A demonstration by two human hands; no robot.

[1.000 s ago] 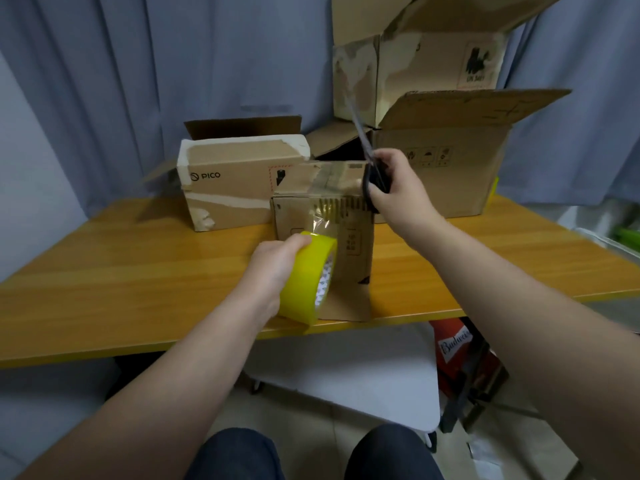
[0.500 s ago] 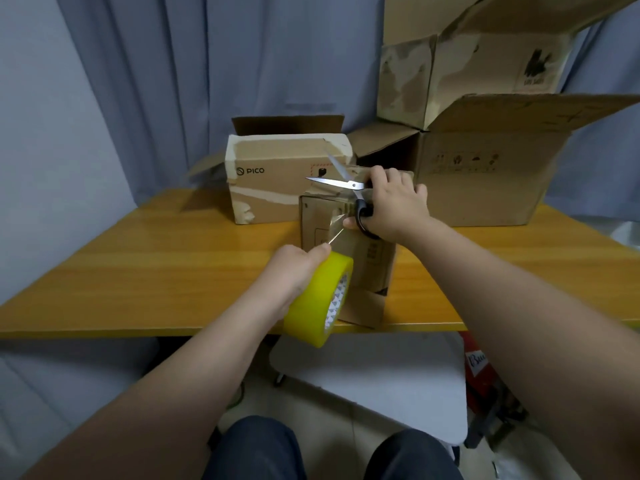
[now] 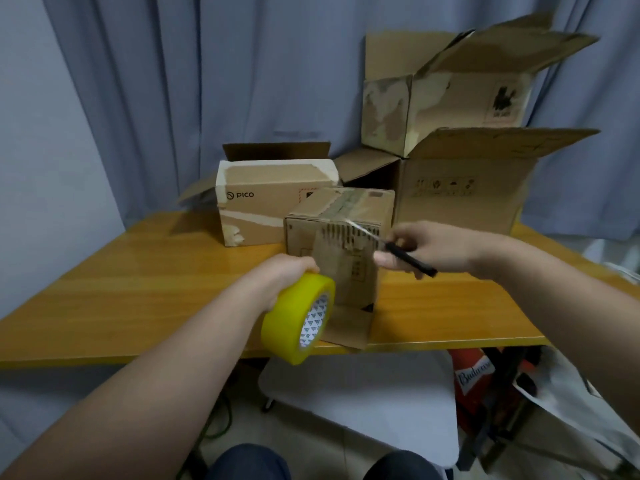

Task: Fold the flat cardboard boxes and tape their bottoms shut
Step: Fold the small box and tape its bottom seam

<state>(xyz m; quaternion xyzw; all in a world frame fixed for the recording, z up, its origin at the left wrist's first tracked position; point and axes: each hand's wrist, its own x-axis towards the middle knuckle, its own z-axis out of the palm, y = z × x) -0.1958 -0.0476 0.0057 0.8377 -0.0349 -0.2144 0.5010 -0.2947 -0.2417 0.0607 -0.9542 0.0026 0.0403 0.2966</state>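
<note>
Motion-blurred scissors point(image 3: 403, 251) in right hand point(image 3: 437, 247): blades just a pale streak. Left hand's point(image 3: 281, 276) fingertips hidden behind yellow tape roll point(image 3: 291, 323). Symbols on big box point(image 3: 460, 206) too small to read. Tabletop point(image 3: 138, 299) cropped L and R.

The yellow-orange wooden table point(image 3: 138, 296) before me bears three cardboard boxes directly: a small box point(image 3: 370, 211) standing near my edge, its lower flap lying flat out to that edge; the PICO box point(image 3: 263, 209) just behind-left; a large open box point(image 3: 457, 206) back right.
</note>
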